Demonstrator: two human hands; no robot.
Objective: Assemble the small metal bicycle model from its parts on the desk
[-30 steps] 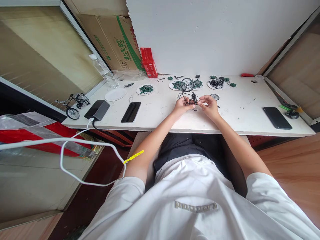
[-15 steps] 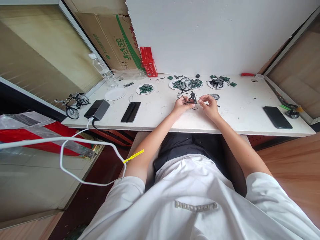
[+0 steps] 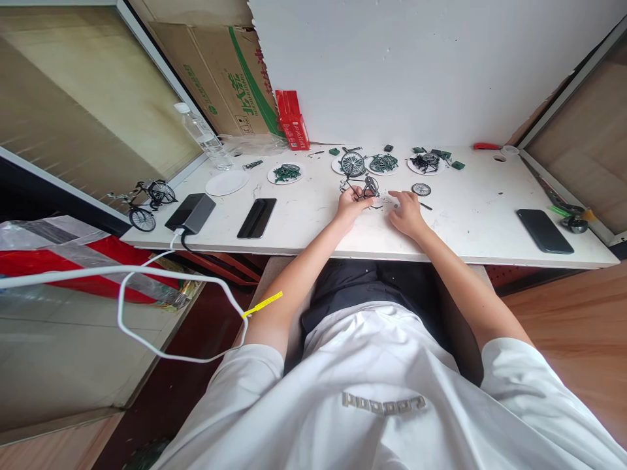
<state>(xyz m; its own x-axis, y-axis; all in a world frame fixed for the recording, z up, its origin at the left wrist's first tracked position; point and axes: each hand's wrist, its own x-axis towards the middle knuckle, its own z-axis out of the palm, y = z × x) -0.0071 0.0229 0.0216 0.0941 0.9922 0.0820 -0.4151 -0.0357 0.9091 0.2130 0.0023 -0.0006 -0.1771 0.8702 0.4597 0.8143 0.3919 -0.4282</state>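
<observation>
My left hand point(image 3: 351, 207) is closed around the frame of a small model bicycle point(image 3: 366, 189), just above the white table. One spoked wheel point(image 3: 353, 164) is on the bicycle, at the side away from me. To its right, my right hand point(image 3: 407, 212) is low over the table, thumb and fingers apart, with its fingertips near some tiny pieces too small to name. A loose spoked wheel point(image 3: 421, 189) lies just beyond the right hand's knuckles. A thin dark piece point(image 3: 426, 206) rests beside that hand.
Plates with green parts point(image 3: 287, 173) and black parts point(image 3: 425, 162) stand farther back. A complete model bicycle point(image 3: 149, 202) stands at the left, near a black power box point(image 3: 191, 214), a phone point(image 3: 257, 218) and a water bottle point(image 3: 203, 137). Another phone point(image 3: 545, 230) lies right.
My right hand has come away from the bicycle and dropped toward the table, its fingers spreading. My left hand has shifted slightly left and tilted the bicycle.
</observation>
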